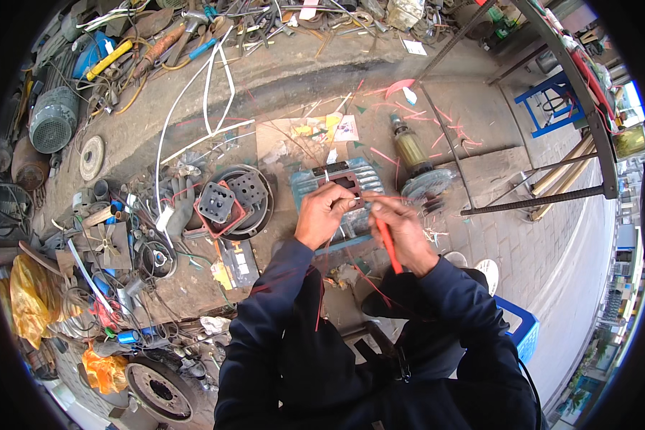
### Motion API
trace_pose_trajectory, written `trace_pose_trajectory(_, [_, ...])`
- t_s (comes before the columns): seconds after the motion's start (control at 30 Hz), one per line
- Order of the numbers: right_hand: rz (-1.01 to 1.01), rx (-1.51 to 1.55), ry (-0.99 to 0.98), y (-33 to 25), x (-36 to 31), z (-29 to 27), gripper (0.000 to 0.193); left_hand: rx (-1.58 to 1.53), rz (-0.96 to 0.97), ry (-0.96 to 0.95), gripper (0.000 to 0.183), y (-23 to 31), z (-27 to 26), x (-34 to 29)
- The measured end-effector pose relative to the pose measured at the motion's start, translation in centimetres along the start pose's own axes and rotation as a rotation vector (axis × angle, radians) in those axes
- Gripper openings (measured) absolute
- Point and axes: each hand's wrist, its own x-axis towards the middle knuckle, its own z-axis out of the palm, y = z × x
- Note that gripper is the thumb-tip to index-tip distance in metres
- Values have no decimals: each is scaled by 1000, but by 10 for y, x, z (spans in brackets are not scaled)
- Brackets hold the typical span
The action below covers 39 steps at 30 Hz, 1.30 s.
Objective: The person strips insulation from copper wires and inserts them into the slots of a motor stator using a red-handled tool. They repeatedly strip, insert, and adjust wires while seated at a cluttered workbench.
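The red-handled tool (390,249) lies in the right fingers (388,208).

Left hand (324,213): pinching at the brown box (342,176) on top of the blue motor (369,179).
Right hand (404,231): gripping a red-handled tool (390,248), just beside the left hand.
Round dish (267,213): lying under grey blocks (216,203) with holes, left of the motor.
White cord (206,104): lying loosely, far left.
Blue stool (529,335): near right.

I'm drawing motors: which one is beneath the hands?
The blue, ribbed metal motor in the middle, directly beneath them; the greenish, round-grilled metal motor lies far off, at left.
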Motion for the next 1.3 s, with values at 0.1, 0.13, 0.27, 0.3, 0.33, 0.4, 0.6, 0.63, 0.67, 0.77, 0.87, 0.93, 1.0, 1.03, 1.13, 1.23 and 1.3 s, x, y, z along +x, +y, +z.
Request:
trace_pose_trajectory(0.1, [35,-47,-44,-3,6,3,38,6,6,-22,8,2,-2,0])
trace_pose_trajectory(0.13, [33,-44,-100,-5,8,4,38,5,-6,-28,8,3,-2,0])
trace_pose_trajectory(0.27, [-5,131,156,-20,-3,-8,37,24,-25,-35,7,3,0,-1])
trace_pose_trajectory(0.3, [10,172,169,-18,-4,-6,36,24,-17,-29,7,2,1,-2])
trace_pose_trajectory(0.33, [63,138,55,-18,-6,-6,36,25,-8,-27,7,2,1,-2])
trace_pose_trajectory(0.4, [157,60,-60,-10,-3,1,36,2,-20,-26,7,1,1,1])
trace_pose_trajectory(0.6, [-253,-497,-21,-3,0,-19,33,-42,-56,-150,6,-4,-10,5])
trace_pose_trajectory(0.63, [-329,-517,-46,-2,-2,-25,33,-76,-89,-188,6,-5,-12,6])
trace_pose_trajectory(0.67, [-427,-555,-51,-3,-2,-29,33,-118,-123,-219,5,-6,-14,7])
trace_pose_trajectory(0.77, [-617,-806,-206,-7,9,-28,38,-181,-135,-254,6,-9,-17,9])
trace_pose_trajectory(0.87, [-728,-1132,-318,-23,20,-14,45,-179,-201,-272,9,-12,-21,12])
trace_pose_trajectory(0.93, [-866,-1278,-364,-39,17,-10,44,-193,-132,-298,8,-13,-25,13])
trace_pose_trajectory(1.0, [-926,-1198,-328,-52,-2,-15,43,-199,-117,-321,7,-13,-25,11])
trace_pose_trajectory(1.03, [-968,-1168,-299,-54,-6,-15,42,-195,-107,-321,7,-14,-24,12])
trace_pose_trajectory(1.13, [-1032,-1196,-279,-48,-9,-17,45,-177,-121,-310,7,-16,-22,10])
trace_pose_trajectory(1.23, [-898,-1271,-320,-31,13,-11,46,-224,-139,-299,7,-18,-22,10])
trace_pose_trajectory(1.3, [-902,-1191,-315,-25,18,-14,45,-283,-199,-291,6,-18,-22,10])
